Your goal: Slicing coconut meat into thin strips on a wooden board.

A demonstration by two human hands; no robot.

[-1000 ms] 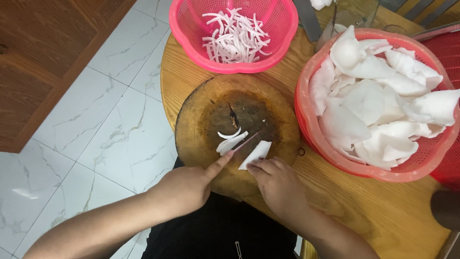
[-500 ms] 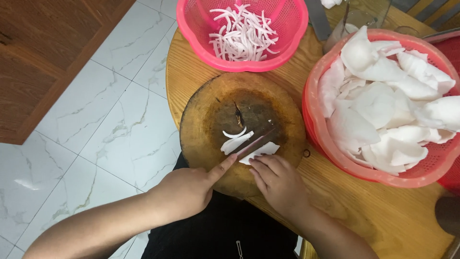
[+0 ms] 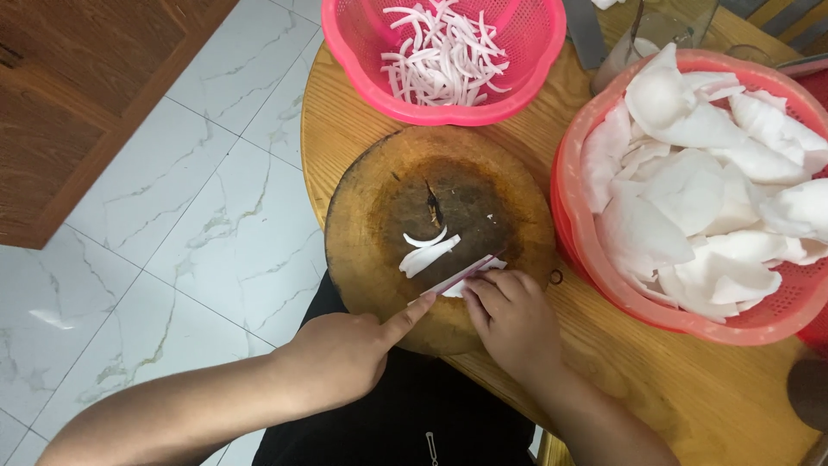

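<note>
View from above my round wooden chopping board (image 3: pixel 379 216), the landmark for all positions given here. My left hand (image 3: pixel 341 349), at the board's near edge, is closed around a knife (image 3: pixel 459 274) with the index finger stretched along its back; the handle is hidden inside my fist, and only a thin strip of blade shows, seen nearly edge-on. My right hand (image 3: pixel 515 318), also at the near edge and just right of the knife, presses its curled fingertips down on a white coconut piece (image 3: pixel 454 289); most of that piece is covered by my fingers and the blade, so its outline cannot be made out. The two hands lie close together, apart only by the blade. Just beyond the knife, near the board's dark centre, lie cut white slices (image 3: pixel 427 252), one curved and thin. Past the far edge of the board stands a pink basket (image 3: pixel 349 47) holding thin white strips (image 3: pixel 444 52); its top is cut off by the frame. Right of the board stands a red basket (image 3: pixel 573 224) heaped with large white coconut pieces (image 3: pixel 690 198), cut off at the right border. A glass (image 3: pixel 642 43) behind it is partly hidden. Both baskets and the board rest on a wooden table (image 3: pixel 681 388).
</note>
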